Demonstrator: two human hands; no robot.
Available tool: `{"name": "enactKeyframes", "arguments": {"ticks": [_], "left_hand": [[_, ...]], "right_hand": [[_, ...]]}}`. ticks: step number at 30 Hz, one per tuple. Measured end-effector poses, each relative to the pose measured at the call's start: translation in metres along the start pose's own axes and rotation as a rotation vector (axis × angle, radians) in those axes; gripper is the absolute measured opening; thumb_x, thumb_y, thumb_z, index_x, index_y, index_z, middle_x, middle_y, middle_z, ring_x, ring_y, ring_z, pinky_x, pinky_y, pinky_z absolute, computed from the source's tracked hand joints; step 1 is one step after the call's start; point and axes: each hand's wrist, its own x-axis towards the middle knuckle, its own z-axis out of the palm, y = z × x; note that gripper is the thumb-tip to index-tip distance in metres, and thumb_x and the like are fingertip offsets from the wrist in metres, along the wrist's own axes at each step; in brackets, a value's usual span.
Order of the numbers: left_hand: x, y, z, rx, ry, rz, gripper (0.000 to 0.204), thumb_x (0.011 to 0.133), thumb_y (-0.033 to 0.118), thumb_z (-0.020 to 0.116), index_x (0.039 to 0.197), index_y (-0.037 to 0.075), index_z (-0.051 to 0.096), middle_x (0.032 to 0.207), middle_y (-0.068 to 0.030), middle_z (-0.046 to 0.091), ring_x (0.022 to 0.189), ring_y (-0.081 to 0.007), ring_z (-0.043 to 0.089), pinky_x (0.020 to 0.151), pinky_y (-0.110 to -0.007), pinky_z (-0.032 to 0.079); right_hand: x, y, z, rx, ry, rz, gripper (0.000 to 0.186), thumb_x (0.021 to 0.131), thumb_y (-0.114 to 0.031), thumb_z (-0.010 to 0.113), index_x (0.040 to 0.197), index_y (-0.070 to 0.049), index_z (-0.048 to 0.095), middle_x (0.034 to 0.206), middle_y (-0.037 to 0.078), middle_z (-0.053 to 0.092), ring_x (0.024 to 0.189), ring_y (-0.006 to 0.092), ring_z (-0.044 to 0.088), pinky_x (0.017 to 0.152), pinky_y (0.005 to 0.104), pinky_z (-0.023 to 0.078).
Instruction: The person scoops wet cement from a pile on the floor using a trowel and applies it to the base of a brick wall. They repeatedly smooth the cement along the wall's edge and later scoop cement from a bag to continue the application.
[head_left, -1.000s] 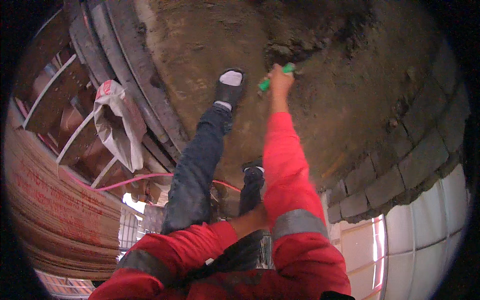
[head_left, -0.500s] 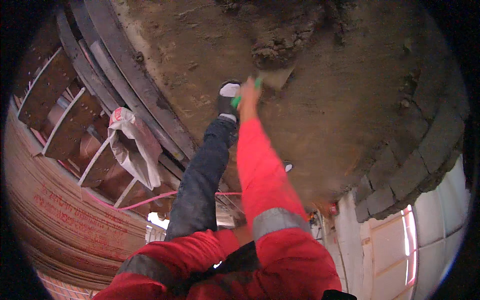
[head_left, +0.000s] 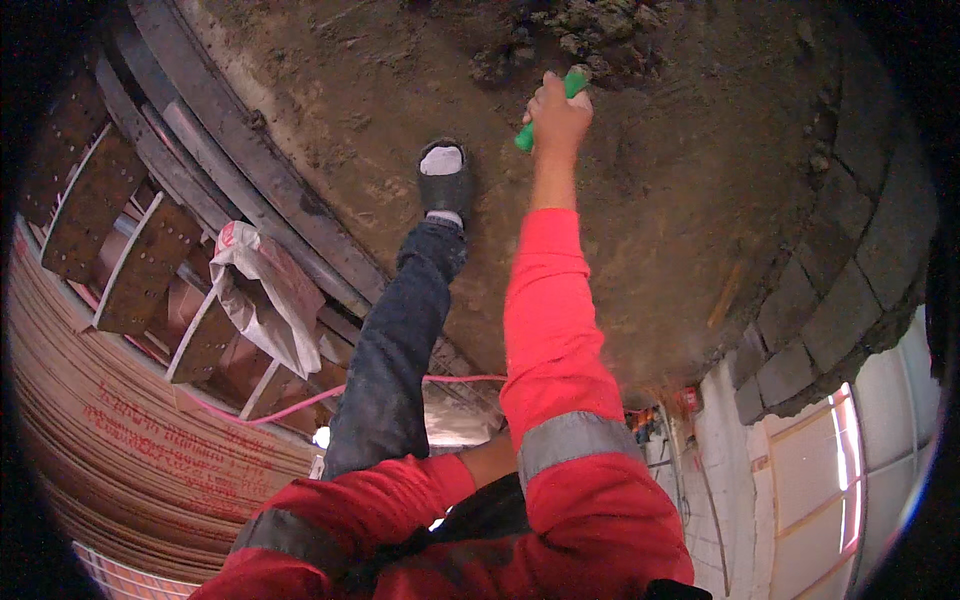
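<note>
My right hand (head_left: 560, 112) is closed around the green handle of a trowel (head_left: 576, 83), with my arm stretched out ahead over the muddy grey-brown surface (head_left: 650, 230). The trowel's blade is hard to make out now, dark against the surface near a lumpy heap of wet mortar (head_left: 590, 28). That heap lies just beyond my hand. My left forearm (head_left: 489, 460) crosses my body and passes behind the right sleeve, which hides the left hand.
My foot in a dark shoe (head_left: 445, 188) stands on the muddy surface. At left are long beams (head_left: 235, 175), a white sack (head_left: 265, 290), stacked sheets (head_left: 150, 430) and a pink hose (head_left: 310, 398). Grey blocks (head_left: 835, 320) edge the right side.
My right hand has moved forward and to the right with the trowel, toward the mortar heap. The trowel's blade, blurred but visible before, is now hard to see. My left arm stays put.
</note>
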Motion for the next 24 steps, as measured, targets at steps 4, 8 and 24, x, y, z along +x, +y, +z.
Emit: {"name": "enactKeyframes", "arguments": {"ticks": [4,8,24], "left_hand": [[0.005,0.016,-0.016,-0.065,0.077,0.070,0.034,0.074,0.025,0.059,0.104,0.010,0.062,0.105,-0.0131,0.064,0.097,-0.0318,0.060,0.075,-0.045,0.045],[0.000,0.021,-0.036,-0.100,0.140,0.059,0.035,0.074,0.025,0.059,0.105,0.010,0.062,0.105,-0.0133,0.064,0.097,-0.0320,0.060,0.076,-0.045,0.046],[-0.007,0.030,-0.066,-0.136,0.136,0.112,0.040,0.075,0.028,0.059,0.110,0.011,0.060,0.107,-0.0140,0.064,0.099,-0.0328,0.061,0.078,-0.046,0.046]], "right_hand": [[0.036,0.017,0.023,-0.663,0.431,-0.371,0.034,0.084,-0.018,0.058,0.101,0.008,0.046,0.085,0.024,0.060,0.076,0.0395,0.059,0.068,0.0442,0.048],[0.019,0.050,0.061,-0.609,0.320,-0.203,0.043,0.086,-0.019,0.054,0.116,0.010,0.043,0.108,0.031,0.056,0.098,0.0448,0.056,0.085,0.0476,0.044],[0.099,0.049,0.014,-0.122,0.059,0.224,0.020,0.085,-0.022,0.059,0.076,-0.007,0.049,0.058,0.004,0.048,0.047,0.0184,0.046,0.042,0.0336,0.037]]}}
